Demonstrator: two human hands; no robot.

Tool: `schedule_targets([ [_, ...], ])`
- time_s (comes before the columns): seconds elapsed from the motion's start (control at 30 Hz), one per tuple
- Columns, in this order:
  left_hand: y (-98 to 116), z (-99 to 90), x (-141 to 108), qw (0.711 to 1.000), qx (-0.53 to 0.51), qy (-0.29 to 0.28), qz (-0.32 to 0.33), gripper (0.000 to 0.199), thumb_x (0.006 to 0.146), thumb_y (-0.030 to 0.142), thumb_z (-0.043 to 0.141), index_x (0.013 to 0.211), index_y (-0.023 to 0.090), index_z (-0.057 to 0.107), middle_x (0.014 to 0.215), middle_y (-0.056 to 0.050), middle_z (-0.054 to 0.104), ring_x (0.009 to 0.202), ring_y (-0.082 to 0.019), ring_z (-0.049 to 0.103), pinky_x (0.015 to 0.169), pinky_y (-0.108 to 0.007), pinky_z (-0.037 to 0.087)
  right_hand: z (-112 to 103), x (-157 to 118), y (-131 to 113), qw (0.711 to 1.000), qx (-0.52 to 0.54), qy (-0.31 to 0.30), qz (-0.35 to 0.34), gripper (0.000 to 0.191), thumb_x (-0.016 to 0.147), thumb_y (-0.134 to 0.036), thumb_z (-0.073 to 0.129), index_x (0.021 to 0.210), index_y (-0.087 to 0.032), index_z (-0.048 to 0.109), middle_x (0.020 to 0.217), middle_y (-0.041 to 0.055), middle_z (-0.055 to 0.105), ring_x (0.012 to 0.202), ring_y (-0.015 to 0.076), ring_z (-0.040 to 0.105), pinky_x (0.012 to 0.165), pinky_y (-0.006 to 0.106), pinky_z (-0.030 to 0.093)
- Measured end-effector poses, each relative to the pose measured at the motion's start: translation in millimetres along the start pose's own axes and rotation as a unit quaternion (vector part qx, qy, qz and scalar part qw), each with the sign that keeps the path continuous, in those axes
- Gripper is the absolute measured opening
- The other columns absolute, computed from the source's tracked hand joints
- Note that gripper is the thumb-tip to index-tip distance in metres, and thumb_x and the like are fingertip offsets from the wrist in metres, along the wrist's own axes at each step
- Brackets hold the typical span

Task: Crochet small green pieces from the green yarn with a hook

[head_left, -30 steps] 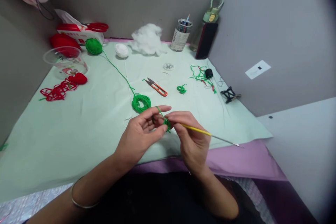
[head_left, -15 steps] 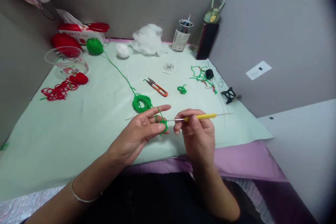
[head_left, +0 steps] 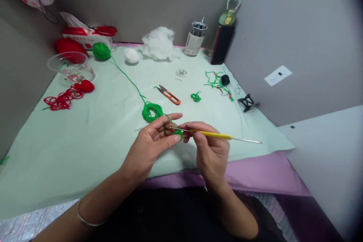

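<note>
Between the thumb and fingers of my left hand (head_left: 155, 140) is pinched a small piece of green crochet (head_left: 178, 134). Green yarn (head_left: 171, 121) runs over the raised index finger to a loose coil (head_left: 152, 112) on the cloth just beyond the hand. My right hand (head_left: 211, 147) grips a crochet hook (head_left: 211, 134) by its yellow handle, pen-like. The hook's metal shaft lies across the crochet piece, its tip near my left fingers; whether it passes through a stitch I cannot tell.
Orange thread snips (head_left: 170, 96) and a small green crocheted piece (head_left: 196, 96) lie beyond my hands. Green and white yarn balls (head_left: 131, 56), white stuffing (head_left: 160, 43), a pen jar (head_left: 194, 41) and a phone (head_left: 223, 45) line the back. Red yarn (head_left: 64, 98) lies left.
My right hand has brought the hook leftward, so its shaft now crosses the green crochet piece. The hook's rear end has tilted downward. My left hand keeps its pinch.
</note>
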State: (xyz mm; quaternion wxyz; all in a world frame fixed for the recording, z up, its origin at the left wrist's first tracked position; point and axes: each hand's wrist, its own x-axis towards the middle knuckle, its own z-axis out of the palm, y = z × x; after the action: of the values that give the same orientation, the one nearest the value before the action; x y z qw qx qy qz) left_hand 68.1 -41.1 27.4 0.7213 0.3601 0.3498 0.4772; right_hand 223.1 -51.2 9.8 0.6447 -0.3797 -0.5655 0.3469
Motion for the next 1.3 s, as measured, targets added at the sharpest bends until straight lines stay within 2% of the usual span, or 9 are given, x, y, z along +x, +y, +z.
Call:
schedule_targets([
  [0.2,-1.3,2.9,3.1,0.996,-0.068,0.049,-0.024,0.038,0.082,0.025,0.089,0.119,0.022,0.082,0.091,-0.001,0.075,0.090,-0.013,0.067,0.090,-0.024,0.054,-0.4,-7.4,-1.4,0.950,-0.244,-0.028,-0.194,0.037,0.096,-0.008,0.069,0.127,-0.028,0.077,0.119,0.0084,0.078,0.105,0.0214,0.076,0.086,0.036,0.065],
  [0.3,2.1,-0.8,4.9,0.989,-0.116,0.034,-0.087,0.036,0.083,0.025,0.087,0.119,0.018,0.082,0.089,-0.002,0.072,0.087,-0.013,0.067,0.091,-0.026,0.055,-1.9,-2.7,-2.3,0.969,-0.196,-0.007,-0.153,0.028,0.099,-0.011,0.065,0.119,-0.026,0.078,0.105,0.0065,0.079,0.091,0.0195,0.076,0.078,0.035,0.065],
  [0.43,3.2,0.3,6.1,0.993,-0.075,0.088,0.007,0.041,0.080,0.016,0.089,0.119,0.023,0.081,0.083,0.003,0.067,0.081,-0.009,0.062,0.083,-0.017,0.052,2.5,3.9,-0.8,0.995,-0.072,0.033,-0.053,0.020,0.104,-0.019,0.058,0.106,-0.024,0.078,0.089,0.0032,0.073,0.070,0.0146,0.069,0.063,0.031,0.061],
  [0.53,0.1,3.6,5.5,0.994,-0.067,0.080,0.029,0.048,0.081,0.017,0.089,0.126,0.026,0.078,0.085,0.003,0.069,0.086,-0.010,0.064,0.084,-0.017,0.052,6.1,1.8,2.7,0.976,-0.175,-0.006,-0.129,0.021,0.100,-0.016,0.065,0.111,-0.026,0.079,0.099,0.0060,0.076,0.085,0.0186,0.074,0.072,0.034,0.063],
  [0.63,-0.1,0.2,6.4,0.991,-0.116,0.039,-0.059,0.038,0.083,0.022,0.087,0.120,0.019,0.081,0.094,-0.002,0.071,0.090,-0.012,0.066,0.089,-0.022,0.055,3.9,0.0,3.4,0.957,-0.222,0.004,-0.185,0.027,0.098,-0.012,0.066,0.115,-0.028,0.080,0.104,0.0067,0.077,0.092,0.0204,0.074,0.077,0.036,0.063],
  [0.73,3.0,-5.0,7.5,0.990,-0.120,0.047,-0.057,0.027,0.085,0.021,0.085,0.112,0.018,0.084,0.095,-0.001,0.069,0.084,-0.009,0.063,0.088,-0.021,0.056,-0.6,2.6,0.9,0.992,-0.085,0.037,-0.081,0.022,0.102,-0.017,0.063,0.109,-0.027,0.080,0.093,0.0033,0.075,0.078,0.0161,0.069,0.070,0.032,0.059],
  [0.83,4.7,-2.5,5.0,0.996,-0.069,0.046,-0.016,0.027,0.084,0.021,0.086,0.111,0.022,0.085,0.084,0.002,0.066,0.082,-0.008,0.061,0.083,-0.017,0.053,-1.3,5.6,0.0,0.998,0.057,0.018,0.009,0.016,0.102,-0.024,0.065,0.104,-0.027,0.081,0.091,0.0014,0.073,0.071,0.0129,0.066,0.065,0.029,0.055],
  [1.1,0.2,3.2,-2.8,0.999,-0.017,0.030,-0.009,0.042,0.080,0.022,0.090,0.120,0.028,0.081,0.095,0.000,0.073,0.095,-0.017,0.070,0.097,-0.032,0.053,-3.4,1.5,7.7,0.989,0.110,-0.005,0.095,0.014,0.101,-0.032,0.069,0.105,-0.029,0.082,0.094,0.0005,0.078,0.077,0.0122,0.070,0.072,0.028,0.055],
  [1.3,-1.5,0.4,-0.6,0.999,0.010,0.045,-0.001,0.041,0.081,0.024,0.088,0.121,0.029,0.081,0.097,-0.001,0.071,0.098,-0.016,0.064,0.096,-0.031,0.050,-5.0,1.6,6.9,0.986,0.123,-0.012,0.111,0.014,0.101,-0.033,0.070,0.104,-0.029,0.082,0.094,-0.0002,0.078,0.078,0.0116,0.069,0.073,0.027,0.055],
])
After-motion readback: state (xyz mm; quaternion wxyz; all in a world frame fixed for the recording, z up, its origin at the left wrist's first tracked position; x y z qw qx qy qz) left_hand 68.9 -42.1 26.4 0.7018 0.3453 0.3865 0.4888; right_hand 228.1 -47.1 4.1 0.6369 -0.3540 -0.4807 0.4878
